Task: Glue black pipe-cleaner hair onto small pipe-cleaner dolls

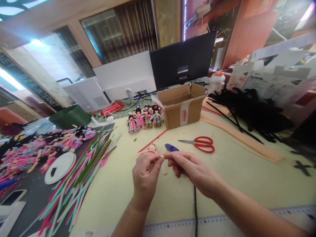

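My left hand (146,171) is closed, thumb and forefinger pinched on a small pale piece (161,157). Close beside it, my right hand (191,164) has its thumb pressed to its forefinger, whose tip meets the left fingertips; what it holds, if anything, is hidden. Just beyond the left hand shows the black-haired head of a small doll (151,148), its body mostly covered by the hand; whether that hand holds it I cannot tell. A blue tool with a pointed tip, like a glue gun (171,147), lies behind the right hand, partly covered. Red-handled scissors (203,144) lie open beyond.
Several finished dolls (144,118) stand by an open cardboard box (184,113). Coloured pipe cleaners (84,177) are heaped left, near a white lid (60,168). Black pipe cleaners (254,112) lie right. A black cord (196,210) crosses a ruler strip (217,220) in front.
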`<state>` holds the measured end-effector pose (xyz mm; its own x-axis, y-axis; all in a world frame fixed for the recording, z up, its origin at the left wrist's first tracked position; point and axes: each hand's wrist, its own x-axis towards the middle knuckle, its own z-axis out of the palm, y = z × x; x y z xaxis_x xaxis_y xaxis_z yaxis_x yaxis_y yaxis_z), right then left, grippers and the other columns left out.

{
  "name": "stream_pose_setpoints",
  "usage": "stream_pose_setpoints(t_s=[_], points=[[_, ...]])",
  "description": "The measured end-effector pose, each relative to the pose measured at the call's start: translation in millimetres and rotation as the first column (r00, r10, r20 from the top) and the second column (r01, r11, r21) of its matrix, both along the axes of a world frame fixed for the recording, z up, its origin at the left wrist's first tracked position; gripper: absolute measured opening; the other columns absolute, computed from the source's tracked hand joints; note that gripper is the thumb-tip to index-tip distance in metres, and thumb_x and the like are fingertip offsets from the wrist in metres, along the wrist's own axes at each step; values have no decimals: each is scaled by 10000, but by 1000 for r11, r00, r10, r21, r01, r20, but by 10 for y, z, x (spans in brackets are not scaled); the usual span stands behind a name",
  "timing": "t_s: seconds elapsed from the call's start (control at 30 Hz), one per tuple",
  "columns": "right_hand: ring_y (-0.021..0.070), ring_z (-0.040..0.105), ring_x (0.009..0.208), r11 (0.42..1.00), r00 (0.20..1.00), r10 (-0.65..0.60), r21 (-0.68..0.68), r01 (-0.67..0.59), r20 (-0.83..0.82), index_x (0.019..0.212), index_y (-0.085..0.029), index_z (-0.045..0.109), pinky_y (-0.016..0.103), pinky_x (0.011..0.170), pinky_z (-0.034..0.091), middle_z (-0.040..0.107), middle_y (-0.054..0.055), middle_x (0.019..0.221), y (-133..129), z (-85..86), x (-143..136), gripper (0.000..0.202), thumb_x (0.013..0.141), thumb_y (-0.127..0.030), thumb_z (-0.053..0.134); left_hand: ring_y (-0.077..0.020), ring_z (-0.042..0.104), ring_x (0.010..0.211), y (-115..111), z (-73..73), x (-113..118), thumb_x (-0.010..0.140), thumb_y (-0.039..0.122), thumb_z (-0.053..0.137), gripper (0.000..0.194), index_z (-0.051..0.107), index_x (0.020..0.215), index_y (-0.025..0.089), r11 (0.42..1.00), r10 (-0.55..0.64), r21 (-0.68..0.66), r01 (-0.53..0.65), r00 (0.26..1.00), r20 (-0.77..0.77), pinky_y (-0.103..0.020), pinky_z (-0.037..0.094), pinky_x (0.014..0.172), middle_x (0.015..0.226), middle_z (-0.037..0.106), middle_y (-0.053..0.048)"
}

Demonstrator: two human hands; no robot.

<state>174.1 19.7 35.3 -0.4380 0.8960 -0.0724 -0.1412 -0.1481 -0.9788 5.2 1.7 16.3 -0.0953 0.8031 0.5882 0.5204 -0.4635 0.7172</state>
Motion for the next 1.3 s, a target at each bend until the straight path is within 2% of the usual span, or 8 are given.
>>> stream_pose_setpoints(t_s=[0.2, 0.37, 0.5, 0.67, 0.87, 1.03, 1.17, 1.3], points=[[129, 514, 678, 965, 987, 55, 244, -91, 152, 1228, -181, 596, 297, 674, 460, 554, 29, 831, -75, 6, -17, 407, 971, -415, 385, -177, 631, 868, -6, -20, -27, 797, 114, 660, 138, 676, 909, 194, 984, 104, 162, -80, 984, -142, -333, 495, 830, 875, 683, -43], [121, 528, 683, 923, 984, -16, 381, -54, 176, 1301, -211, 542, 300, 676, 488, 532, 41, 926, -89, -69, -46, 411, 978, -391, 365, -168, 620, 866, -18, -9, -20, 772, 69, 663, 172, 663, 874, 208, 978, 68, 206, -37, 987, -145, -328, 472, 849, 832, 677, -16], [98, 515, 608, 950, 979, -130, 302, 78, 155, 1166, -175, 604, 266, 596, 474, 556, 29, 881, -24, -71, -58, 328, 932, -348, 454, -160, 619, 861, -28, 5, 13, 815, 160, 647, 46, 654, 838, 199, 990, -89, -92, 111, 972, 218, -296, 472, 806, 868, 667, -21], [79, 487, 538, 995, 997, -31, 92, 24, 77, 885, -157, 624, 215, 516, 414, 547, -25, 674, 15, -14, -55, 199, 851, -350, 593, -124, 592, 782, -25, 3, 66, 775, 220, 710, 88, 633, 764, 178, 911, -139, -252, 327, 818, 559, -268, 460, 793, 816, 635, 3], [58, 410, 472, 998, 1000, -28, -56, 27, -8, 723, -155, 572, 192, 459, 330, 474, -59, 541, 19, -16, -51, 249, 793, -370, 676, -130, 562, 812, -30, -6, 84, 774, 244, 718, 124, 615, 756, 178, 894, -156, -282, 349, 831, 534, -238, 454, 716, 816, 597, 1], [60, 387, 468, 997, 1000, -10, -72, 9, -13, 705, -164, 545, 191, 453, 312, 456, -66, 518, 15, 0, -56, 277, 802, -394, 663, -129, 554, 781, -26, -37, 72, 762, 286, 730, 190, 579, 775, 172, 880, -157, -323, 347, 857, 491, -252, 459, 708, 835, 591, -11], [66, 368, 465, 997, 1000, -16, -82, 15, -7, 708, -175, 532, 194, 445, 308, 444, -69, 514, 12, 14, -54, 288, 810, -419, 648, -142, 559, 771, -28, -64, 56, 736, 311, 752, 301, 611, 969, 183, 879, -165, -347, 326, 892, 421, -276, 473, 712, 867, 610, -31], [70, 352, 449, 997, 1000, -6, -82, 7, 19, 688, -184, 510, 199, 435, 294, 423, -73, 479, 16, -8, -47, 307, 822, -436, 625, -145, 554, 785, -37, -15, 44, 811, 294, 681, 204, 672, 981, 181, 902, -226, -294, 318, 925, 306, -285, 469, 731, 918, 638, -60]])
